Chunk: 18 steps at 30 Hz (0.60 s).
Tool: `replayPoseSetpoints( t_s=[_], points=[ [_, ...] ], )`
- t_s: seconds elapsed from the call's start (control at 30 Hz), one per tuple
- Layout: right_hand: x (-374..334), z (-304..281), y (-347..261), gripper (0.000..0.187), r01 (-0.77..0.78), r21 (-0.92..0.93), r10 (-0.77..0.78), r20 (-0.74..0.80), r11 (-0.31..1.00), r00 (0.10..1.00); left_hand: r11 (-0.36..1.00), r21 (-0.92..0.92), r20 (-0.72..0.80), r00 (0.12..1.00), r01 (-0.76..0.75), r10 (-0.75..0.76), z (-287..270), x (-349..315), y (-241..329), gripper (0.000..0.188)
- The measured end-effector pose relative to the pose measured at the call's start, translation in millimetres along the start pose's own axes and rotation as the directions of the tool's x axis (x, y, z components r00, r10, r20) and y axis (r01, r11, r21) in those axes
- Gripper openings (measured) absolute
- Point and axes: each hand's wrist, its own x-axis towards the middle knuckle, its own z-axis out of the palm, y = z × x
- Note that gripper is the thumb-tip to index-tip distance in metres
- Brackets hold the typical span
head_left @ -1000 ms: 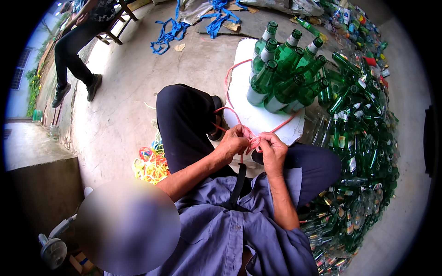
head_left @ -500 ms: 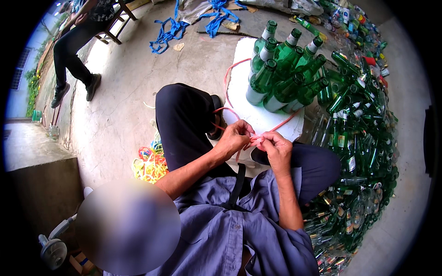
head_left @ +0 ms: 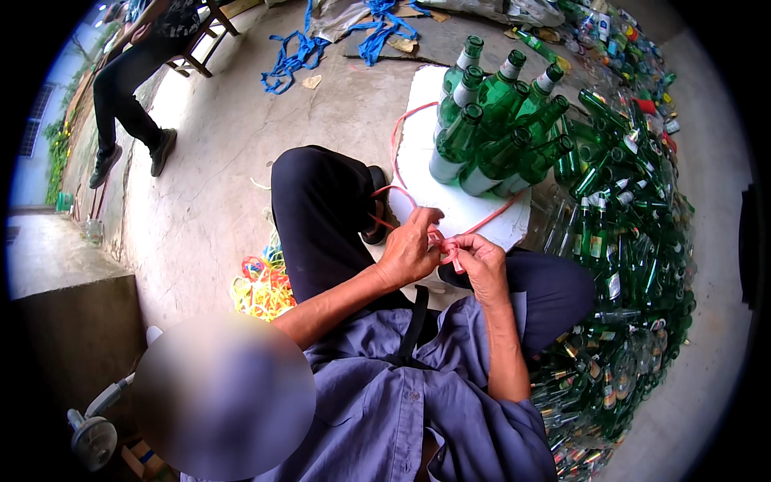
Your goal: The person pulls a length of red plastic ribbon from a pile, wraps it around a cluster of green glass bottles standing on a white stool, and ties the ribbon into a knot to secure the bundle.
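Note:
Between my hands is a knotted, looped bunch of pink plastic strap (head_left: pixel 450 249). My right hand (head_left: pixel 484 267) pinches it between thumb and fingertips. My left hand (head_left: pixel 408 251) is closed on the strap's other side, with its index finger bent above the loops; its thumb is mostly hidden. One length of strap runs from the knot up to the right toward a group of upright green glass bottles (head_left: pixel 502 120). Another curves along the left edge of the white board (head_left: pixel 418 153) on which the bottles stand.
A large heap of green bottles (head_left: pixel 618 265) lies to my right. Beside my left knee is a tangle of yellow and red strap (head_left: pixel 263 289). Blue strips (head_left: pixel 297 60) lie on the floor ahead. A seated person's legs (head_left: pixel 120 96) show at the far left.
My left hand has turned, its index finger lifting off the knot and bending above it. The pink loops show more openly, while my right hand keeps its pinch nearly in place.

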Motion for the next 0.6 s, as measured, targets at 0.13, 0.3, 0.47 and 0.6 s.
replayPoseSetpoints(
  t_s=[0.13,0.3,0.47,0.6],
  points=[
    [-3,3,-3,0.014,-0.009,-0.005,0.009,-0.020,1.000,1.000,0.989,-0.144,0.105,0.994,-0.019,0.034,-4,9,1,0.046],
    [-3,3,-4,0.015,0.023,0.085,-0.022,-0.008,0.996,1.000,0.919,-0.293,0.406,0.905,0.262,-0.128,-7,13,-2,0.031],
    [-4,-2,-1,0.015,0.012,0.159,-0.004,-0.048,0.987,0.999,0.920,-0.251,0.434,0.885,0.301,-0.171,-6,13,-3,0.023],
    [-4,-8,-5,0.013,0.026,0.046,-0.028,0.028,0.999,0.999,0.990,-0.067,0.355,0.930,0.121,-0.090,-12,17,4,0.025]
  ],
)
